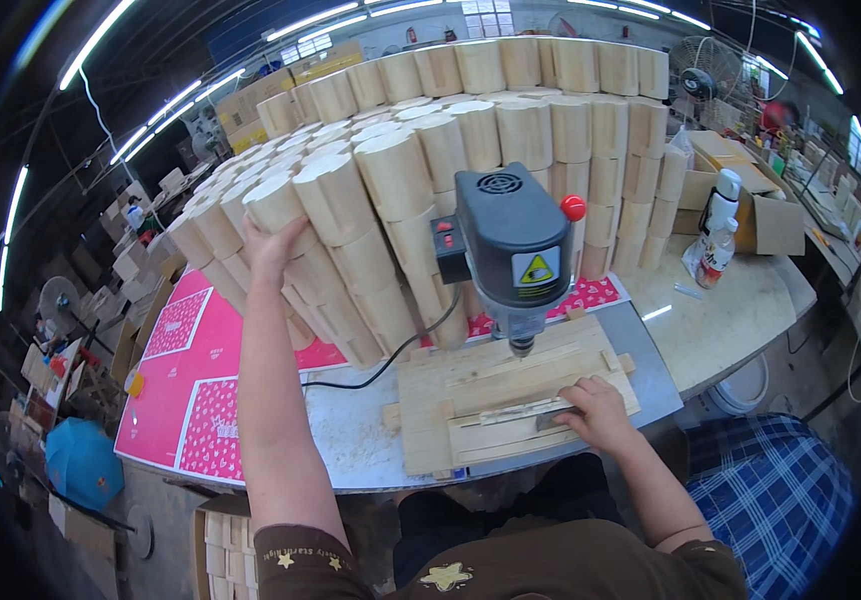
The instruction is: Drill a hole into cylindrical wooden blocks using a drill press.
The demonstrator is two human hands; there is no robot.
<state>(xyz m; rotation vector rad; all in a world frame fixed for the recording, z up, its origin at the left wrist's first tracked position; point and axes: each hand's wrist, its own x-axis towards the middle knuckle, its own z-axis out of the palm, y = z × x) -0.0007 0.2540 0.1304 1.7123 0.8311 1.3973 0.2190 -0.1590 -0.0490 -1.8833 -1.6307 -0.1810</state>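
Across the far half of the surface point(730, 320) I see the biggest thing in view, a tall stack of pale wooden cylinders point(470, 150) piled on their sides in rows, curving from my upper left round to the upper right. Under its left end lies a pink printed sheet point(185, 370) that runs to the surface's near-left edge. In front of the stack stands a black and grey bench drill point(510, 245) with a red knob on its right side, its bit pointing down at a flat wooden jig point(495, 395) made of pale slats, which lies on the grey metal part of the surface right before me; a black cable point(370, 370) runs from the drill leftwards. My left hand point(270, 245) is raised to the left end of the stack, its fingers wrapped around the end of one wooden cylinder point(275, 205) that sits among the others. My right hand point(595, 405) rests palm down on the right part of the jig, fingers curled loosely over a slat; I cannot tell whether it grips anything. Two white bottles point(718, 230) stand well off to the right, beside open cardboard boxes point(750, 205).
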